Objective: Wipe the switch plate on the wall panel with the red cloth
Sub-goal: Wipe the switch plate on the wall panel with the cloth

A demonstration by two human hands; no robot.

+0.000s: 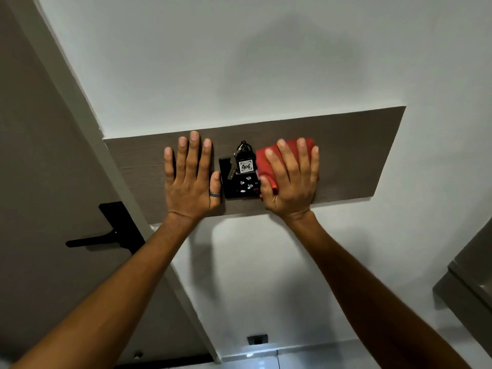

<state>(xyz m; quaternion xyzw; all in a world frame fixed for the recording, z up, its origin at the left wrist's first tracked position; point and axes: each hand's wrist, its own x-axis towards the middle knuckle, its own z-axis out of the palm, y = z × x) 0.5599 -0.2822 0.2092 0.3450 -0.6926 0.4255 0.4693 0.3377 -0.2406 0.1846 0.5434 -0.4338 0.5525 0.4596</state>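
A brown wood-grain wall panel (359,150) runs across the white wall. A black switch plate (239,186) sits in its middle, with a key and a tag marked 406 (245,166) hanging in front of it. My right hand (291,179) presses a folded red cloth (266,161) flat against the panel, touching the plate's right edge. My left hand (190,177) lies flat on the panel just left of the plate, fingers spread, a ring on the thumb, holding nothing.
A brown door with a black lever handle (106,235) stands at the left, next to its pale frame. A small black wall socket (257,339) sits low on the wall. A grey cabinet edge (474,278) juts in at the right.
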